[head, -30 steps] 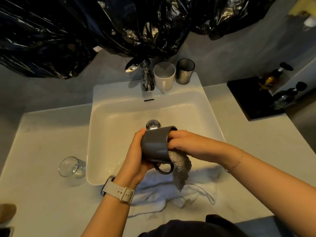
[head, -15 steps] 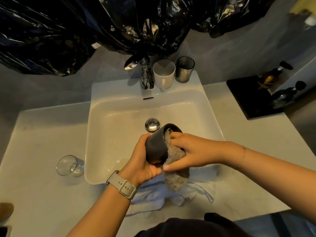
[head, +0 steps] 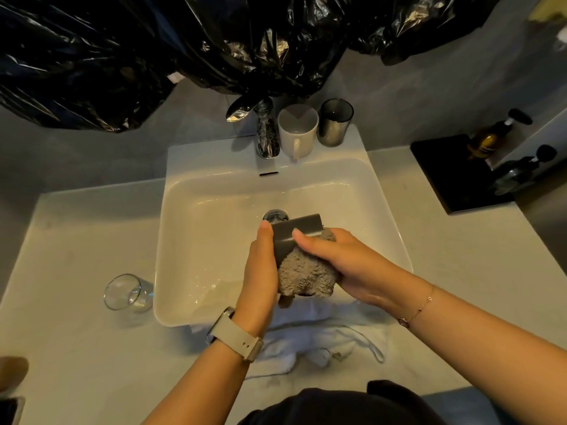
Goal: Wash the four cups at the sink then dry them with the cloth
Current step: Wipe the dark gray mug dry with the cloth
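Centre of frame, above the white rectangular ceramic sink (head: 190, 240): we log one dark grey glazed mug (head: 291, 237), our left hand (head: 260, 268) curled round its left side, and our right hand (head: 340, 259) pinching a grey terry cloth (head: 306, 276) against its wall, thumb laid on the glaze. Upper centre, behind the chrome tap (head: 265, 130): a white ceramic handled mug (head: 297, 131) and a smoky grey glass tumbler (head: 335, 122), just beside each other; lower left, on the pale counter (head: 76, 348): a clear drinking glass (head: 127, 292) lying on its side; lower centre: a crumpled white towel (head: 322, 342)
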Available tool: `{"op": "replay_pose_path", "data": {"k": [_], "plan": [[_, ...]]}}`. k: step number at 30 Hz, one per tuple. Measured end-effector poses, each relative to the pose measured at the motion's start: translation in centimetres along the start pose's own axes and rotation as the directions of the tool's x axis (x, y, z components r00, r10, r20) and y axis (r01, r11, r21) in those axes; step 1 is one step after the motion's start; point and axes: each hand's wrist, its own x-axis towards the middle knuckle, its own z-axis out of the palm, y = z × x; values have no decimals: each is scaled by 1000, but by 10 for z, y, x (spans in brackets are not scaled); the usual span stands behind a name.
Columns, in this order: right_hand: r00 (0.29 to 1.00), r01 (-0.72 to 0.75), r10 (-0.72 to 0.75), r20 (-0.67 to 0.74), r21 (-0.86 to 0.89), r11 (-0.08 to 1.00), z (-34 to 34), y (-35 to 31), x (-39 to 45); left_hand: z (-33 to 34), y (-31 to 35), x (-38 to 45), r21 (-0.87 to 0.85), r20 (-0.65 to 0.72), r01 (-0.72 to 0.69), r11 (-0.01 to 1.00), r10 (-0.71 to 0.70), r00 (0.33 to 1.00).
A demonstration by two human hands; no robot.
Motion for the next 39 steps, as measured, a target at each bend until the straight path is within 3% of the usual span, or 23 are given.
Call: {"op": "replay_pose_path", "data": {"k": [2,4,6,7,9,11,13,15,16,18,20,22,24,25,27,29,31,34,36,38,39], "plan": [[985,63,-27,172,-202,977,-3,-6,-7,-4,7,2,-88,48,59,994,-55,997],[956,182,-43,289,-475,861,-10,-9,-11,-5,14,1,-153,103,142,978,-128,987],[967,218,-82,240,-619,754,-13,-7,-10,-2,18,-4,-170,129,179,969,-158,979],[974,219,-127,189,-624,750,-13,-6,-9,0,16,-6,-169,116,166,972,-148,982],[971,237,-210,114,-566,790,-12,-2,-8,5,12,-10,-154,54,91,984,-84,995],[971,239,-229,75,-420,876,-12,-3,-9,4,6,-13,-52,-7,-119,992,119,993],[982,187,-176,75,-178,966,-14,-9,-10,1,-1,-15,170,-15,-411,896,419,908],[991,106,-106,86,6,994,-20,-14,-9,-1,-4,-17,294,59,-548,783,558,828],[992,100,-101,81,13,995,-22,-15,-9,-1,-5,-15,302,107,-574,761,572,814],[987,155,-150,53,-119,981,-24,-12,-12,-8,-5,-6,323,233,-556,766,505,831],[971,219,-236,-27,-280,935,-27,-7,-18,-18,-1,1,379,347,-443,812,320,882],[949,252,-301,-94,-346,904,-31,-5,-22,-23,13,-2,347,403,-216,913,63,913],[929,327,-370,-8,-450,831,-31,-3,-27,-21,26,-7,116,456,42,992,-91,885],[916,368,-394,70,-535,760,-28,-2,-29,-19,31,-10,45,462,108,993,-116,879],[885,431,-433,171,-654,622,-20,5,-30,-12,32,-12,58,391,103,993,-117,913],[885,428,-435,166,-658,620,-17,10,-32,-7,26,-16,93,306,-20,995,-10,952],[915,369,-390,103,-602,708,-17,9,-36,-6,21,-19,148,313,-251,956,195,929],[971,237,-227,74,-408,882,-17,1,-42,-12,13,-20,211,366,-503,838,410,836],[987,100,-93,132,-42,994,-16,-6,-43,-16,13,-17,296,401,-635,714,511,761],[987,-52,-4,162,340,939,-13,-10,-39,-19,16,-13,389,435,-714,583,567,700],[990,-65,4,144,421,905,-11,-11,-38,-19,18,-11,407,437,-720,562,573,693]]}}
